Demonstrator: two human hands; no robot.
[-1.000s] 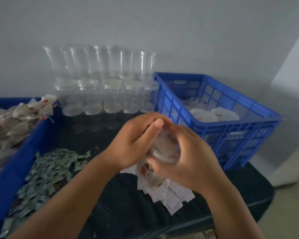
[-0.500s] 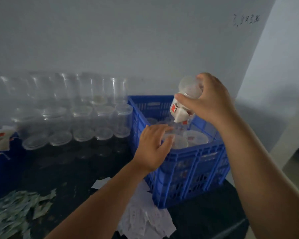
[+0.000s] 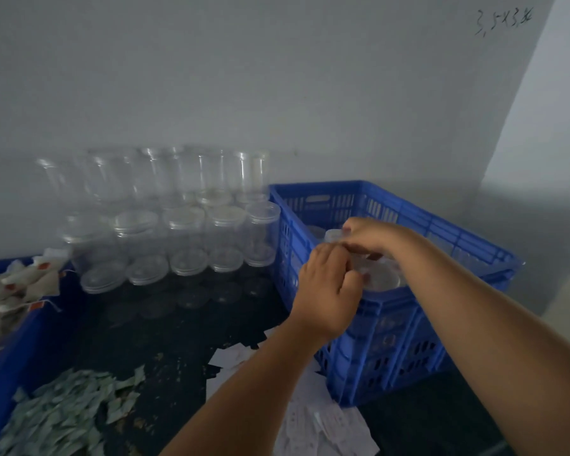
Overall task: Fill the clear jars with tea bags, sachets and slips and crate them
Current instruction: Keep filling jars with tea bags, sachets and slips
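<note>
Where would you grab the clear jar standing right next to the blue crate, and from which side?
Probably round its top rim, from above: the jar stands upright, hemmed by the crate on one side and other jars beside and behind.

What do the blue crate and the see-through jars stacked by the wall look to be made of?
Blue crate: probably rigid moulded plastic; it has an even colour, slotted lattice walls and a slight sheen.
Clear jars: likely thin, glossy transparent plastic; the wall shows through them and they are stacked in two tiers. Glass cannot be ruled out.
</note>
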